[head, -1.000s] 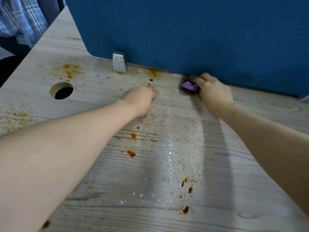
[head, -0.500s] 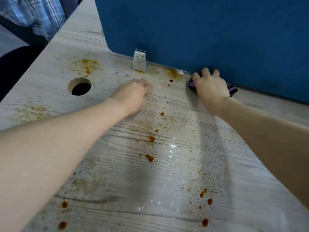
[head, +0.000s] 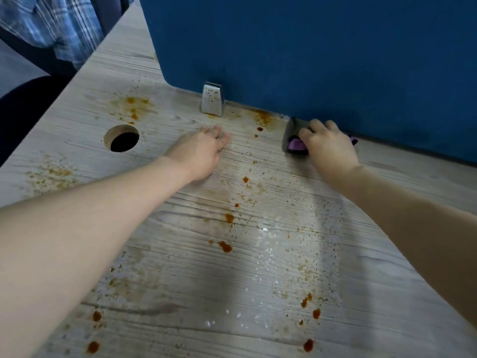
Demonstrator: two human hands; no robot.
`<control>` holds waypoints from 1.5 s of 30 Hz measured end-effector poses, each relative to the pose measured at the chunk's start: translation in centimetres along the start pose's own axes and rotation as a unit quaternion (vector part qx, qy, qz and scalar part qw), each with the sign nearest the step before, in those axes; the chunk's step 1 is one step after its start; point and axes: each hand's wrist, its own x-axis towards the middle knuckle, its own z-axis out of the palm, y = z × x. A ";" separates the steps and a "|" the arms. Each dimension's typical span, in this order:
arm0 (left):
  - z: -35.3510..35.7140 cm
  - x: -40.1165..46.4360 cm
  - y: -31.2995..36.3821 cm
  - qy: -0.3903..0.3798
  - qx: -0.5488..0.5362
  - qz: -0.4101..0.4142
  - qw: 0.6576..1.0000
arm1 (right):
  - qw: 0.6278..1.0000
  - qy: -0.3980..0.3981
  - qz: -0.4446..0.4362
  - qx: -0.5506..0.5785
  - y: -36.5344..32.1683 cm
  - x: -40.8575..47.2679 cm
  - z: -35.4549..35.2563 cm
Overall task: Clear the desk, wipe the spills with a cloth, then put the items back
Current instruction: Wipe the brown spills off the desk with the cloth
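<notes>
My right hand (head: 327, 148) grips a purple and dark cloth (head: 295, 144) against the desk, right at the foot of the blue partition (head: 309, 52). Most of the cloth is hidden under the hand; a purple fold shows at its left. My left hand (head: 200, 151) rests on the pale wood-grain desk (head: 180, 267), fingers loosely curled, holding nothing. Orange-brown spill spots (head: 225, 246) run down the middle of the desk. More stains (head: 134, 107) lie near the back left, and a wet sheen (head: 268, 254) covers the centre.
A round cable hole (head: 121, 138) opens in the desk at left. A metal partition bracket (head: 212, 99), speckled with stain, stands at the back. A dark chair (head: 23, 99) and a person's plaid shirt (head: 51, 24) are beyond the desk's left edge.
My right hand has slid the cloth slightly right along the partition base, exposing a purple fold at its left. My left hand stays resting in about the same place.
</notes>
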 end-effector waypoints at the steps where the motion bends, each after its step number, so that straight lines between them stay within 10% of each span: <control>1: 0.1 0.0 0.0 0.000 -0.001 0.000 1.000 | 1.000 0.000 0.005 -0.004 -0.5 0.5 -0.2; 45: 0.0 0.0 0.2 -0.010 0.027 0.006 1.000 | 0.991 0.074 -0.084 0.076 -5.2 5.0 0.1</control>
